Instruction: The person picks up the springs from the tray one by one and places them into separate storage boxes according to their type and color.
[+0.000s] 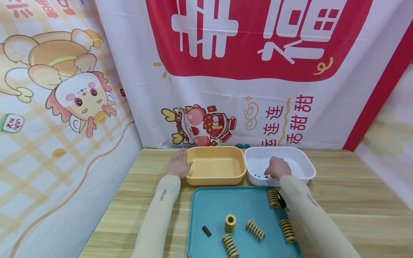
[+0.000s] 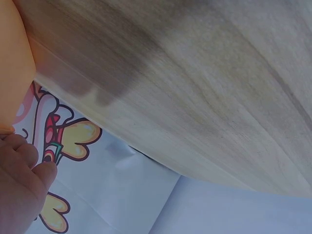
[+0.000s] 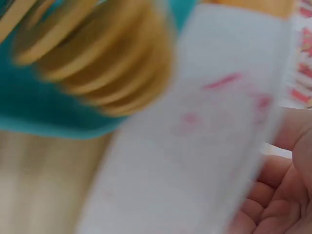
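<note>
My left hand (image 1: 177, 163) lies against the left side of a yellow plastic bin (image 1: 215, 182), its fingers extended. In the left wrist view, the fingertips (image 2: 45, 171) are at that bin's rim. My right hand (image 1: 278, 167) reaches down into a white plastic bin (image 1: 301, 163), with the fingers bent downward. Several small dark pieces (image 1: 257, 176) lie on the white bin's floor close to those fingers. The right wrist view shows the bent fingers (image 3: 263, 200) partly behind the bin's wall. The fingertips are hidden, so whether they pinch anything cannot be seen.
A teal tray (image 1: 209, 200) in front of the bins carries several brass-coloured coil springs (image 1: 255, 229), a brass sleeve (image 1: 230, 223) and a small dark spring (image 1: 207, 230). One large spring (image 1: 273, 198) sits at its far right corner, under the right forearm. Printed cloth hangs behind.
</note>
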`<action>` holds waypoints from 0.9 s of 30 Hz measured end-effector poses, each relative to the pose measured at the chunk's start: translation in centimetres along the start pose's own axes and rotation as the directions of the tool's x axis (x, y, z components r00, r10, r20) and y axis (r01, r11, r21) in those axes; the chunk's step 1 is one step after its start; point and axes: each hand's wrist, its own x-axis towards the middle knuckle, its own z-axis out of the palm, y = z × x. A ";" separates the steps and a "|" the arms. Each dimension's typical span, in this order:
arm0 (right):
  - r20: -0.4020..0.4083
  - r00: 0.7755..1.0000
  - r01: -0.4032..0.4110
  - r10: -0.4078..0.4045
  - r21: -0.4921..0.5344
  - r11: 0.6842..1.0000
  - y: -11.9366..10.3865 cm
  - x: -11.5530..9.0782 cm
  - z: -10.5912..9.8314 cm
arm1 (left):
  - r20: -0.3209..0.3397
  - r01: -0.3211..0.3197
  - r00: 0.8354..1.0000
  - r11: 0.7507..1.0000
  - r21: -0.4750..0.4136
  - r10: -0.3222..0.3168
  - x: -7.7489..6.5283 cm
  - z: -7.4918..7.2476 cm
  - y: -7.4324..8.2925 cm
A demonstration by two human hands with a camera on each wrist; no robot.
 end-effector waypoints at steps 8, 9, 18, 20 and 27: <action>-0.113 0.965 0.238 -0.238 -0.014 0.971 -5.9 -5.5 -1.2 | 0.014 0.006 1.000 1.000 -0.011 -0.006 0.3 0.1 -0.1; -0.120 0.953 0.280 -0.280 -0.018 0.960 -6.8 -6.4 -1.0 | 0.016 0.007 1.000 1.000 -0.010 -0.007 0.3 0.1 -0.1; -0.037 0.760 0.648 -0.648 -0.016 0.761 -13.2 -14.5 2.8 | 0.019 0.009 1.000 1.000 -0.007 -0.009 0.5 0.4 -0.4; 0.034 0.726 0.687 -0.687 -0.001 0.727 -14.1 -15.8 3.9 | 0.015 0.007 1.000 1.000 -0.013 -0.007 0.5 0.5 -0.4; 0.163 0.658 0.753 -0.735 -0.143 0.643 -16.1 -18.0 8.4 | 0.000 -0.001 1.000 1.000 -0.010 0.001 0.6 0.7 -0.5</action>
